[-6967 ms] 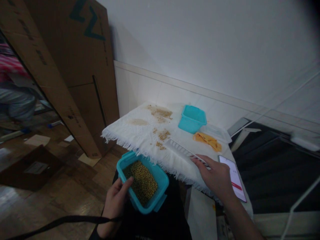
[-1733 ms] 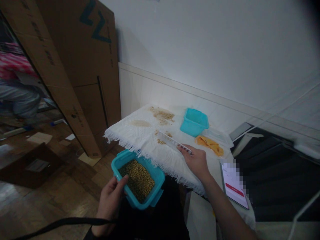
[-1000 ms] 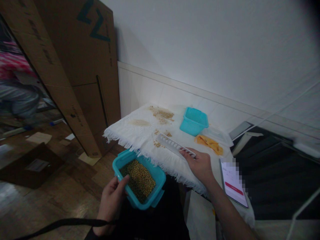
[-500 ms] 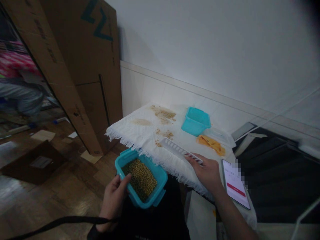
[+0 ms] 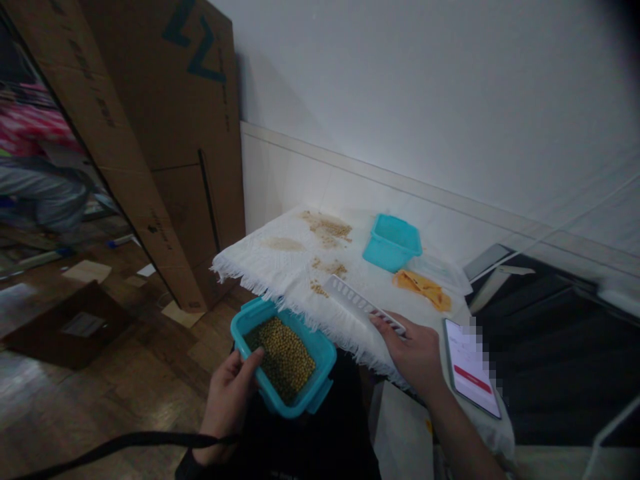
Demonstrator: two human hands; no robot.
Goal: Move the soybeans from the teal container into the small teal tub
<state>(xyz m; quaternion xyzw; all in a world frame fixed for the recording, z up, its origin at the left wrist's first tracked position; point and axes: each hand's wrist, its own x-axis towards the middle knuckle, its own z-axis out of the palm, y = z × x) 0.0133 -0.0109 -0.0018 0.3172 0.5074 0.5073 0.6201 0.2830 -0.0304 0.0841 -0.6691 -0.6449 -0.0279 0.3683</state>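
My left hand (image 5: 227,393) grips the near rim of a teal plastic container (image 5: 310,343) full of yellowish beans, held just below the fringed front edge of a white cloth (image 5: 285,267). My right hand (image 5: 415,347) is closed on one end of a long white slotted strip (image 5: 357,302) that lies on the cloth and points toward small heaps of loose beans (image 5: 325,230). A few beans lie just beyond the strip's far end.
A second teal container (image 5: 391,241) stands at the back of the cloth with an orange rag (image 5: 423,287) beside it. A phone (image 5: 470,373) with a lit screen lies right of my right hand. Tall cardboard boxes (image 5: 150,120) lean at the left over wooden floor.
Over the last seconds my right hand slid the white strip back toward the near edge, after pushing it further out. The bean container has stayed under the cloth edge.
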